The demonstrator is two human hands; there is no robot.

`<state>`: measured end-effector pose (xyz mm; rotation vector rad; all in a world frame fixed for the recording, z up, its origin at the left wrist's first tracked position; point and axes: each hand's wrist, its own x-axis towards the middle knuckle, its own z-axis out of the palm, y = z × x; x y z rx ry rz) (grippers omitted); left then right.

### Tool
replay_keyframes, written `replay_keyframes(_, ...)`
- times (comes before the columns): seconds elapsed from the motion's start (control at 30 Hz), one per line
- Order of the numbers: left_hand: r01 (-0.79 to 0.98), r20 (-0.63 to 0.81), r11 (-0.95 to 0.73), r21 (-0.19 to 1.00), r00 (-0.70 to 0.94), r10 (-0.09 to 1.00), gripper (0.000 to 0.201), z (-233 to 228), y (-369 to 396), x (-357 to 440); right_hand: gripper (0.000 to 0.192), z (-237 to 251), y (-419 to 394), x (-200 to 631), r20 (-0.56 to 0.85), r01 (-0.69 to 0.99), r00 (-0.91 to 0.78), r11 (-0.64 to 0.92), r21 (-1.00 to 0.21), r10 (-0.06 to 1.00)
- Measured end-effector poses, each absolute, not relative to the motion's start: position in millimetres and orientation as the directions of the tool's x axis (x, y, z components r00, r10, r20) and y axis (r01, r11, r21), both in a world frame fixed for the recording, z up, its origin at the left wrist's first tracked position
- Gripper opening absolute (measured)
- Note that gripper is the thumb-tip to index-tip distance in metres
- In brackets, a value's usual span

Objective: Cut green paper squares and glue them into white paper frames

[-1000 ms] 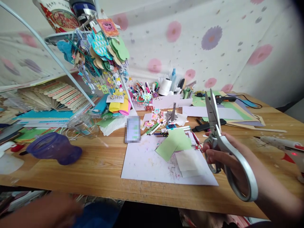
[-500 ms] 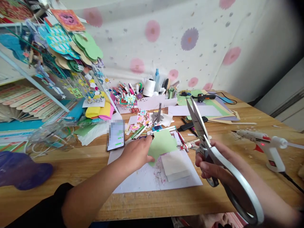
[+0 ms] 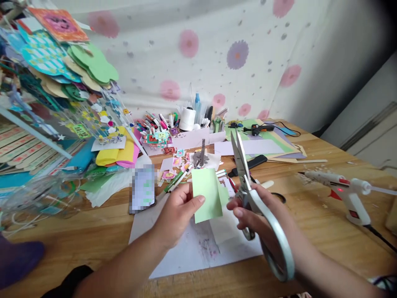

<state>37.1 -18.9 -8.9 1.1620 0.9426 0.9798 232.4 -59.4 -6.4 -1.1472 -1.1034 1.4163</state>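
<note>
My left hand (image 3: pixel 176 211) has closed thumb-over-fingers on the lower left edge of a light green paper rectangle (image 3: pixel 207 194), holding it upright and lifted off the white sheet (image 3: pixel 186 252) that covers the wooden desk (image 3: pixel 102 236). I judge the paper very light and limp: pinched at one edge only, its free side could flop or buckle, so I would keep the hold near the edge but well clear of any cut line. My right hand (image 3: pixel 260 211) is wrapped through the grey handles of a large pair of scissors (image 3: pixel 251 194); the blades point up and away and stand slightly parted, just beside the paper's right edge, though I cannot tell whether they touch it. The scissors look heavy and stiff beside so thin a sheet, and the tips are sharp. Under the hands lie a second green piece and a pale square on the white sheet. Further out, a phone (image 3: pixel 142 188) rests at the sheet's left corner, a hot glue gun (image 3: pixel 344 190) stands well apart on the right, and markers fill a box (image 3: pixel 189 138) near the back.
</note>
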Motion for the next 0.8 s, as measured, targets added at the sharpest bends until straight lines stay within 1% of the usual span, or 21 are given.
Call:
replay_keyframes(0.03,-0.124,-0.074,0.117,0.985,0.309,0.948,0.018,-12.2,-21.3,40.3,0.044,-7.2,-57.3,225.5,-0.097,-0.174,-0.089,-0.111,-0.978,0.991)
replay_keyframes(0.1,-0.14,-0.039,0.101,0.985,0.385,0.922,0.016,-18.0,-25.5,42.5,0.048,-9.2,-53.8,213.6,-0.082,-0.246,-0.107,-0.107,-0.963,0.991)
replay_keyframes(0.17,-0.159,0.029,0.053,0.986,0.474,0.88,0.025,-20.9,-28.8,40.7,0.047,-11.4,-51.2,205.2,-0.05,-0.307,-0.13,-0.088,-0.948,0.99)
replay_keyframes(0.23,-0.128,0.082,-0.021,0.991,0.494,0.866,0.03,-21.0,-31.0,37.8,0.044,-13.5,-49.1,200.3,0.001,-0.353,-0.139,-0.048,-0.934,0.99)
replay_keyframes(0.27,-0.087,0.089,-0.054,0.995,0.473,0.877,0.027,-20.6,-31.7,36.6,0.043,-14.4,-48.3,199.0,0.026,-0.371,-0.133,-0.026,-0.928,0.991)
replay_keyframes(0.37,0.029,0.063,-0.077,0.997,0.335,0.94,0.008,-20.4,-32.8,35.6,0.043,-17.4,-45.9,198.0,0.052,-0.404,-0.087,0.013,-0.914,0.995)
replay_keyframes(0.4,0.012,0.052,-0.057,0.998,0.283,0.958,0.01,-20.8,-33.0,36.0,0.042,-18.4,-45.1,198.3,0.052,-0.408,-0.068,0.02,-0.913,0.996)
replay_keyframes(0.43,-0.041,0.031,-0.022,0.999,0.235,0.971,0.017,-21.4,-33.1,36.6,0.041,-19.5,-44.2,198.7,0.048,-0.411,-0.058,0.02,-0.911,0.997)
replay_keyframes(0.47,-0.115,-0.003,0.028,0.993,0.204,0.979,0.025,-22.0,-33.2,37.2,0.04,-20.6,-43.2,199.2,0.043,-0.417,-0.062,0.013,-0.909,0.997)
replay_keyframes(0.5,-0.192,-0.049,0.09,0.977,0.207,0.977,0.031,-22.4,-33.3,37.6,0.04,-21.6,-42.2,199.7,0.037,-0.421,-0.081,0.0,-0.907,0.996)
replay_keyframes(0.57,-0.279,-0.147,0.243,0.929,0.324,0.935,0.035,-22.3,-32.9,37.9,0.039,-22.8,-40.1,200.8,0.02,-0.41,-0.135,-0.037,-0.911,0.991)
replay_keyframes(0.63,-0.249,-0.201,0.346,0.905,0.466,0.861,0.029,-20.7,-31.4,36.8,0.039,-22.2,-39.4,202.3,0.002,-0.373,-0.144,-0.053,-0.926,0.99)
replay_keyframes(0.67,-0.237,-0.204,0.357,0.904,0.495,0.844,0.025,-19.4,-30.1,35.8,0.039,-21.0,-40.1,203.7,-0.011,-0.34,-0.129,-0.055,-0.939,0.992)
replay_keyframes(0.7,-0.246,-0.191,0.343,0.906,0.486,0.853,0.023,-17.9,-28.4,34.6,0.039,-19.2,-41.7,205.6,-0.027,-0.295,-0.117,-0.061,-0.953,0.993)
replay_keyframes(0.73,-0.277,-0.168,0.313,0.908,0.444,0.88,0.021,-16.4,-26.5,33.2,0.039,-16.8,-44.4,208.4,-0.037,-0.243,-0.116,-0.064,-0.968,0.993)
replay_keyframes(0.8,-0.369,-0.12,0.237,0.899,0.312,0.942,0.02,-13.5,-22.7,30.3,0.039,-11.4,-52.7,216.6,-0.065,-0.118,-0.16,-0.085,-0.989,0.985)
